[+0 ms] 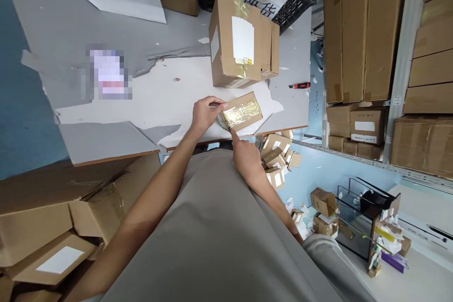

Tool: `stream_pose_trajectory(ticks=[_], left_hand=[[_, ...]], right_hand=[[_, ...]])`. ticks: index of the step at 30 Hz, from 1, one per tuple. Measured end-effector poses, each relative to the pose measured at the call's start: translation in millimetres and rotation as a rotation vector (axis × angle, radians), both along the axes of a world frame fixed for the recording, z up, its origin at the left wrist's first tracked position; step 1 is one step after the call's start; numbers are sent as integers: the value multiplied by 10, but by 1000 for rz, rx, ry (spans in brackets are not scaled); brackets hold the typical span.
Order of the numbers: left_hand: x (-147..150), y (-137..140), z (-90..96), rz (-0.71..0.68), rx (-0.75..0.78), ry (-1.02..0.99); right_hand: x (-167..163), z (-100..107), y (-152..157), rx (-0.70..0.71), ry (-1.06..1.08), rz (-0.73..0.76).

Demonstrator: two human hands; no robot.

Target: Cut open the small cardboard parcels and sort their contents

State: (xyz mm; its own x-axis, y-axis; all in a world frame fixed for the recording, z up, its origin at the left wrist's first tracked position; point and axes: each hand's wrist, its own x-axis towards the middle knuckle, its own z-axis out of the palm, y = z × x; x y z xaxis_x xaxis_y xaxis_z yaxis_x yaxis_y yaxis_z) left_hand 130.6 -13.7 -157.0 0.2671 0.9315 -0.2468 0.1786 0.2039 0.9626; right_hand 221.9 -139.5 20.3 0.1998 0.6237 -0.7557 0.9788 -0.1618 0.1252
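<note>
Small carton (252, 118) wears tape (242, 112) across its top, left end not yet flat, left hand (205, 114) pinching there, right hand (247, 158) touching forefinger-first, grip unclear.

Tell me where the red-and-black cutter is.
In the head view, the red-and-black cutter lies at the right edge of the table, right of the white-labelled cardboard box.

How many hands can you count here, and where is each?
2: the left hand at the taped box, upper left; the right hand, forefinger at its lower left corner. No others show.
</note>
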Motion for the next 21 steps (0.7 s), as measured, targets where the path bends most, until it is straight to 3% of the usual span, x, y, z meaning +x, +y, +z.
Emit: stream_pose_trajectory(ticks=[9,13,16,21], left_hand=[[-19,23,-4,-22,32,-64],[-20,1,-2,-23,35,-100],[-2,-11,15,-2,13,-104],[-14,59,10,-16,-78,-129]], right_hand=[[178,533,-692,140,26,-359],[239,667,-874,170,44,-382],[182,596,-681,156,89,-256],[101,277,-61,162,138,-44]])
